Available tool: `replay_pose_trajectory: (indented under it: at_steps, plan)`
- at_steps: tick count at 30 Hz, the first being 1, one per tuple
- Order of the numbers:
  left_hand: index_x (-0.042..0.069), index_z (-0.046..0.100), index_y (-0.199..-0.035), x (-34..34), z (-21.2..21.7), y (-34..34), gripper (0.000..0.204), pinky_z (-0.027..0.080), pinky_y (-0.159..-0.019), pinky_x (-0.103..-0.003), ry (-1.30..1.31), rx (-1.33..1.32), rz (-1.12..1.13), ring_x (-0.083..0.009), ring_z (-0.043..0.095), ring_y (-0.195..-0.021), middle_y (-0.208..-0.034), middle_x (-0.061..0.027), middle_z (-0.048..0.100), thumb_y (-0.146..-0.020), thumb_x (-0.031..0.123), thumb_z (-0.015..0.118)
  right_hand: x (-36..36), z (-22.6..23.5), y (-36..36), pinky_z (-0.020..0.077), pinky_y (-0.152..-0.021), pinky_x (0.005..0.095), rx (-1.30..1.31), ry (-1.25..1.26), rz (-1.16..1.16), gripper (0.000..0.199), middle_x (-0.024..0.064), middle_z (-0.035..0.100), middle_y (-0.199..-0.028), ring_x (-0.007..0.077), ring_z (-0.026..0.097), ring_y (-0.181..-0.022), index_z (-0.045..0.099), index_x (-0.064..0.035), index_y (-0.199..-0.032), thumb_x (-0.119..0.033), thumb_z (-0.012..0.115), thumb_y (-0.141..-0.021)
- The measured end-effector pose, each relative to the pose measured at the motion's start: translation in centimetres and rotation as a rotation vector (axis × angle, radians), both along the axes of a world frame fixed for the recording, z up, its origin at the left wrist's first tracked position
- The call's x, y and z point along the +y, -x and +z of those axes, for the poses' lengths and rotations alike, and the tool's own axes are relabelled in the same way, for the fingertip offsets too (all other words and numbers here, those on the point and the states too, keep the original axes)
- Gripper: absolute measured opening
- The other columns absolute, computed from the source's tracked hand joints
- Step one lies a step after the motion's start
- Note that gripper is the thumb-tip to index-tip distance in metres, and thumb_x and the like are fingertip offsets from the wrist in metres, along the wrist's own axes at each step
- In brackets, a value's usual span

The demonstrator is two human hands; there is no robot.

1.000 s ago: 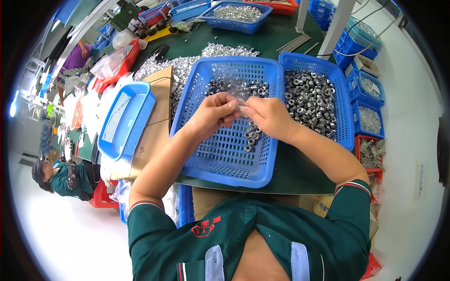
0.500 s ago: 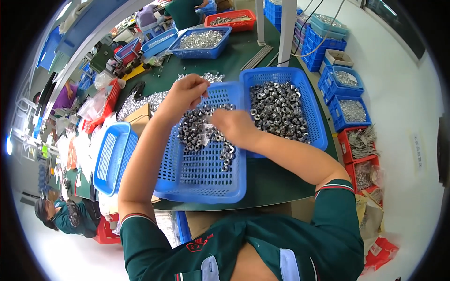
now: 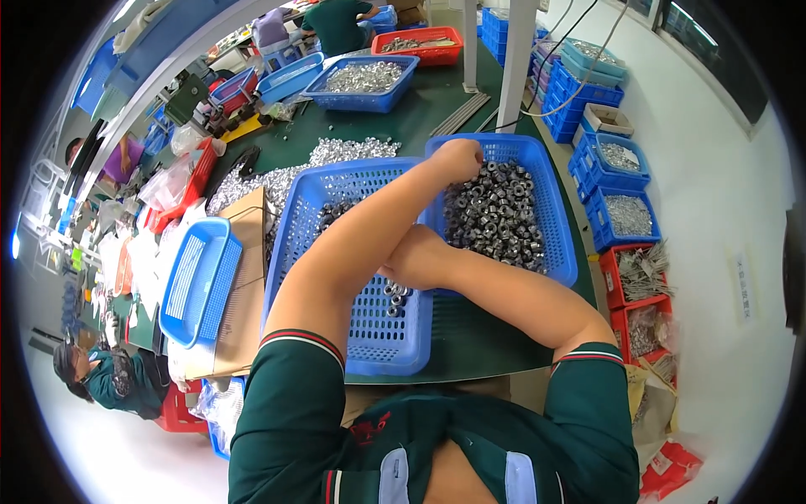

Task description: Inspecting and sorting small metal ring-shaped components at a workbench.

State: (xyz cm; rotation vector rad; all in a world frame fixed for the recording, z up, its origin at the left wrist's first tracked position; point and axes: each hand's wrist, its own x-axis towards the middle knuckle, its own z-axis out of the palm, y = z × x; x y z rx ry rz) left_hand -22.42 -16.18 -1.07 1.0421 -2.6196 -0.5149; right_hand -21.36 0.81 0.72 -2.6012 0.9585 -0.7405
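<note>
My left arm reaches across to the right blue basket (image 3: 561, 227), crossing above my right wrist. My left hand (image 3: 460, 161) is at that basket's far left part, its fingers curled; what they hold, if anything, is hidden. Below it lies a heap of small dark-silver metal nuts (image 3: 499, 218), round with centre holes. My right hand (image 3: 413, 256) is over the right side of the left perforated basket (image 3: 390, 357), its fingers mostly hidden behind my left forearm. A few loose nuts (image 3: 395, 298) lie just below it. More nuts in this basket are partly covered by my left arm.
Shiny small metal parts (image 3: 353, 151) are spread on the green table (image 3: 487, 336) beyond the baskets. An empty blue basket (image 3: 197, 281) rests on cardboard at left. A white post (image 3: 514, 67) stands behind the right basket. Stacked crates (image 3: 617, 214) line the right wall; other people sit farther off.
My left hand has moved right, from above the left basket to the right basket. My right hand has shifted slightly down and is now partly behind my left forearm.
</note>
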Motion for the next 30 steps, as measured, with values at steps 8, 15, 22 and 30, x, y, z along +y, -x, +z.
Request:
replay_pose_trajectory:
  at_steps: [8, 15, 22, 30]
  plan:
    - [0.005, 0.064, -0.107, 3.2, 5.5, -8.4, 0.022, 0.052, -0.069, -0.027, -0.02, 0.558, 0.032, -0.0127, 0.061, -0.082, -0.092, -0.0051, 0.065, -0.084, 0.008, 0.062, -0.9, -0.2, 0.2, 0.0493, -0.067, 0.0476, 0.2, -0.104, -0.021, 0.025, 0.0162, 0.065, -0.076, 0.0351, 0.065, -0.074, 0.06, -0.0058, -0.087, -0.028, 0.049, -0.088]
    - [0.001, 0.064, -0.094, 13.1, 4.7, -19.6, 0.017, 0.05, -0.072, -0.03, 0.056, 0.592, 0.437, -0.018, 0.065, -0.079, -0.086, -0.0123, 0.067, -0.08, 0.011, 0.063, -2.2, -0.7, -0.2, 0.0455, -0.062, 0.0425, -0.212, -0.11, -0.201, 0.024, 0.0187, 0.062, -0.076, 0.0368, 0.06, -0.071, 0.057, -0.0023, -0.083, -0.025, 0.057, -0.089]
    - [0.007, 0.065, -0.093, 16.8, -2.4, -20.5, 0.023, 0.05, -0.072, -0.037, -0.321, -0.028, 0.188, -0.0271, 0.065, -0.078, -0.083, -0.0122, 0.067, -0.072, 0.017, 0.067, -2.1, -1.7, 0.0, 0.0405, -0.053, 0.0322, -0.374, -0.155, -0.176, 0.026, 0.0122, 0.055, -0.06, 0.0184, 0.052, -0.054, 0.058, -0.0007, -0.085, -0.026, 0.057, -0.091]
    - [0.006, 0.061, -0.088, 17.9, -4.1, -18.6, 0.025, 0.05, -0.07, -0.043, -0.112, -0.211, 0.186, -0.0332, 0.063, -0.08, -0.084, -0.0128, 0.064, -0.07, 0.023, 0.068, -1.5, -1.2, -0.4, 0.0433, -0.055, 0.0378, -0.252, -0.165, -0.199, 0.025, 0.0144, 0.059, -0.064, 0.0281, 0.058, -0.06, 0.059, -0.003, -0.084, -0.027, 0.059, -0.089]
